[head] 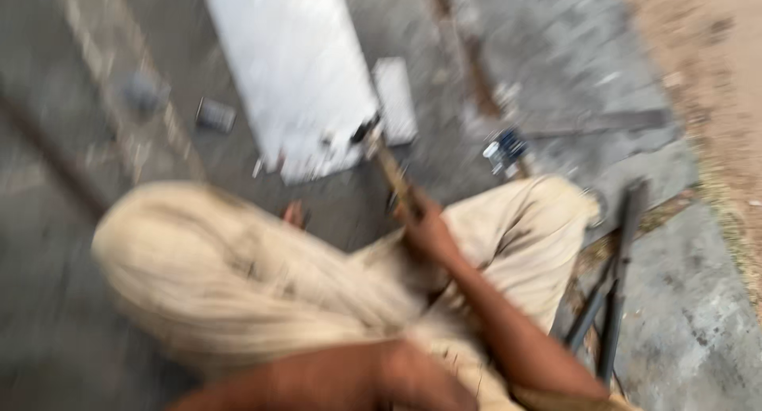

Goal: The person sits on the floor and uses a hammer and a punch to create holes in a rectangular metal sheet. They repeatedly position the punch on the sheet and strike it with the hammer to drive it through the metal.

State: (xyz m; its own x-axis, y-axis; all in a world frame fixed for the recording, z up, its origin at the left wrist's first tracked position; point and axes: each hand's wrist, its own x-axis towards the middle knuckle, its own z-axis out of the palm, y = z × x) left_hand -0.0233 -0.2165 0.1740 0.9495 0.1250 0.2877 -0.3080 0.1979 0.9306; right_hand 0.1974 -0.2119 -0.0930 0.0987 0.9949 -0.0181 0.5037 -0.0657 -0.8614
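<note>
- The picture is very blurry, so small things are hard to make out.
- The right hand (425, 224) is wrapped tight around a long thin stick (390, 169), which looks like the wooden handle of a tool.
- The stick goes up and away from the hand. Its far tip touches the bottom corner of a big white flat sheet (294, 69) lying on the grey ground (556, 54).
- The stick looks stiff and light, I think. The hand holds it near the low end, which seems a good place to grip it.
- The white sheet looks hard and flat, maybe metal. It could be heavy and have sharp edges, so I would lift it by the sides.
- The left arm shows at the bottom, but the left hand is hidden behind the knee in tan trousers (238, 276). I cannot tell if it is open or closed.
- Dark metal bars (615, 284) lie on the ground to the right, well apart from the hand.
</note>
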